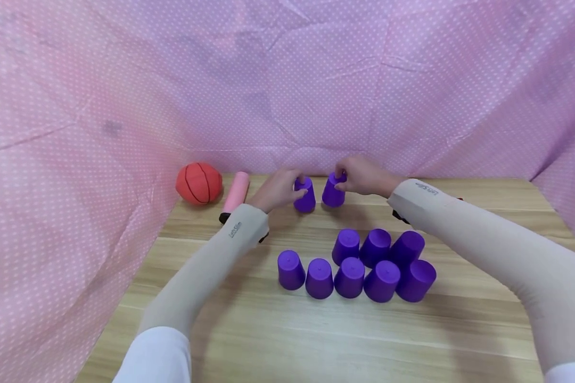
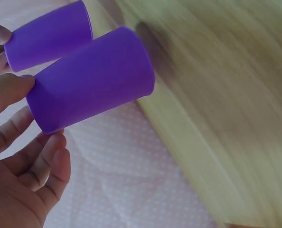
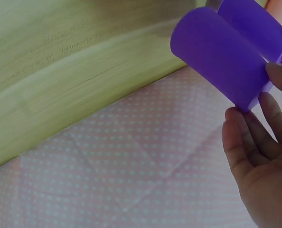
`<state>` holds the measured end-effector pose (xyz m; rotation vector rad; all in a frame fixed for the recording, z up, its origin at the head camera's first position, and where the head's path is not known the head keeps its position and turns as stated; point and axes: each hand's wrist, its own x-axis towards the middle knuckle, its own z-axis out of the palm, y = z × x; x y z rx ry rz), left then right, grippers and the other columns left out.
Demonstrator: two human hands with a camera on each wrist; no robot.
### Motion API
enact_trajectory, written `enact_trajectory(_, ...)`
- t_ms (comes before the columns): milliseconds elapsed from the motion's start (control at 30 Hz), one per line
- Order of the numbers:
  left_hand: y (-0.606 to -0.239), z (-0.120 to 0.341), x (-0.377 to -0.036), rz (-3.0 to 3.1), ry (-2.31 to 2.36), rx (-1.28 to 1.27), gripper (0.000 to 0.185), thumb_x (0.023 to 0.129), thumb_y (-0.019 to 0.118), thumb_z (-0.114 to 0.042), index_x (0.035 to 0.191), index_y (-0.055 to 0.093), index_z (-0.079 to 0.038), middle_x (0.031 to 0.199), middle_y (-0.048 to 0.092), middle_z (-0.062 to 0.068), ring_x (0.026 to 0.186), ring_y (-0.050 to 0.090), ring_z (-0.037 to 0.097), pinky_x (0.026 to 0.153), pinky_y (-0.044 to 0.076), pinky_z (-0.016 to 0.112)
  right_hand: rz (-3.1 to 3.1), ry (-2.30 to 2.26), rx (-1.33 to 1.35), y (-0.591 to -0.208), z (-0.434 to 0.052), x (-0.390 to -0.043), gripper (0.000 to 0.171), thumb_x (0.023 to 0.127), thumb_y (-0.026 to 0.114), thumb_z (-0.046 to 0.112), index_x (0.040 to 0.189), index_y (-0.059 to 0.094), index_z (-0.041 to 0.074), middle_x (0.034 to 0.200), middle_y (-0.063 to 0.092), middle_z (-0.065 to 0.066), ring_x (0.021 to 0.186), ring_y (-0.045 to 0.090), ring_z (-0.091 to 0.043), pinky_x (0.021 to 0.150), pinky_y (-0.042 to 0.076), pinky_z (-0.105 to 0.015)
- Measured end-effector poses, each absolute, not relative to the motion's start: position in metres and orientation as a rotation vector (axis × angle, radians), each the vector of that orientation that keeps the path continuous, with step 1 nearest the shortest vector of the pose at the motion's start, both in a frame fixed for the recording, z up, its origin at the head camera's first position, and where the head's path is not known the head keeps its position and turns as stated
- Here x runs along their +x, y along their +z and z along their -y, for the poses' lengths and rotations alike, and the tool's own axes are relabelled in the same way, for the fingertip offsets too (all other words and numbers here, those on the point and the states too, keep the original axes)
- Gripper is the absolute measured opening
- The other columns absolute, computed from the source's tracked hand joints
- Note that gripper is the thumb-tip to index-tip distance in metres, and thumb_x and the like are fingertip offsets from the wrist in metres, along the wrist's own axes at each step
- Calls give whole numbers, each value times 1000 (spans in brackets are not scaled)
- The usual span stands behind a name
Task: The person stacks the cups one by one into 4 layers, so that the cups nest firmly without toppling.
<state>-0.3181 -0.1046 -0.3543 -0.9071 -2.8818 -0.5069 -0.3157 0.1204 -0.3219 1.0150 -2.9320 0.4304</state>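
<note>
Two purple cups are held mouth-down, side by side, near the far edge of the wooden table (image 1: pixel 268 330). My left hand (image 1: pixel 292 191) grips the left cup (image 1: pixel 305 196) near its base. In the left wrist view that cup (image 2: pixel 91 78) sits between thumb and fingers (image 2: pixel 55 152). My right hand (image 1: pixel 342 177) pinches the top of the right cup (image 1: pixel 333 191). The right wrist view has this cup (image 3: pixel 221 52) held at my fingertips (image 3: pixel 236 128), with the other cup (image 3: pixel 255 23) just behind it. I cannot tell whether the two cups touch the table.
Several more purple cups (image 1: pixel 354 266) stand upside down in two close rows at mid-table. An orange ball (image 1: pixel 198 183) and a pink cylinder (image 1: pixel 236 191) lie at the far left. Pink dotted cloth (image 1: pixel 287 96) walls in the back and both sides.
</note>
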Motion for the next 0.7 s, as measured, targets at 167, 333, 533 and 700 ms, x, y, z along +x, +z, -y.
enact_trajectory(167,-357,96,-335,2936,-511,-840,20,75,65,-25,87,55,-13,86,54,0,78,46,12,65,40,26,3016,423,971,-327,-117,-334,24,70,69,23,84,62,5,81,60,-6,74,54,-19,68,44,-31)
enact_trajectory(333,-358,91,-347,2924,-498,-853,19,75,65,-24,85,54,-13,85,55,1,76,47,12,65,40,25,3056,435,911,-334,-114,-347,24,70,69,24,87,62,7,83,60,-5,76,54,-19,68,43,-33)
enact_trajectory(533,-363,87,-354,2939,-485,-829,20,76,65,-24,88,55,-12,89,56,3,79,48,13,68,40,27,3071,501,862,-342,-112,-353,23,72,69,21,88,62,5,83,60,-6,77,54,-19,68,44,-32)
enact_trajectory(700,-368,84,-356,2942,-473,-799,22,76,65,-25,92,56,-11,89,57,3,79,48,14,69,39,28,3037,542,858,-348,-113,-353,22,72,69,18,86,62,4,83,61,-7,77,55,-20,69,44,-32)
